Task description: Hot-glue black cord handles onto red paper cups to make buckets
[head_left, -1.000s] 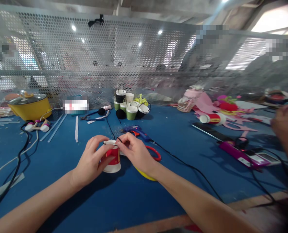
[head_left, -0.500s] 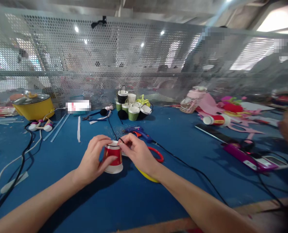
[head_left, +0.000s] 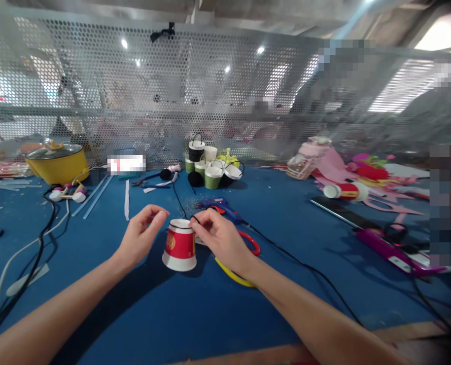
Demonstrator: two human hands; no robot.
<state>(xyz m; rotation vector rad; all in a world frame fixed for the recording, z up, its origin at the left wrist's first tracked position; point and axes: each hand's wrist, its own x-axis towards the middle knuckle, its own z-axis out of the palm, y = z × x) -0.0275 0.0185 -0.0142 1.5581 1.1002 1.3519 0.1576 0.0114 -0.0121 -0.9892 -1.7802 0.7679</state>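
Note:
A red and white paper cup (head_left: pixel 179 248) stands upside down on the blue table, its wide rim on the surface. Black cord (head_left: pixel 180 227) runs round the narrow upper end. My right hand (head_left: pixel 223 237) pinches the cord at the cup's upper right edge, thumb against forefinger. Just left of the cup, my left hand (head_left: pixel 142 232) is raised clear of it, fingers loosely bent and thumb apart, holding nothing. Beneath and beside my right forearm lie scissors with a red and yellow handle (head_left: pixel 252 243), partly hidden.
Behind my right hand lies a blue glue gun (head_left: pixel 225 209), its black cable trailing right. Several small green, white and black cups (head_left: pixel 213 178) are grouped farther back. A yellow pot (head_left: pixel 60 167) stands left near cables. Rightward are a phone (head_left: pixel 335 213), a purple device (head_left: pixel 385 248) and pink scraps.
My left hand has let go of the cup and drawn back to the left. My right hand keeps its pinch on the cord. The whole view has shifted slightly.

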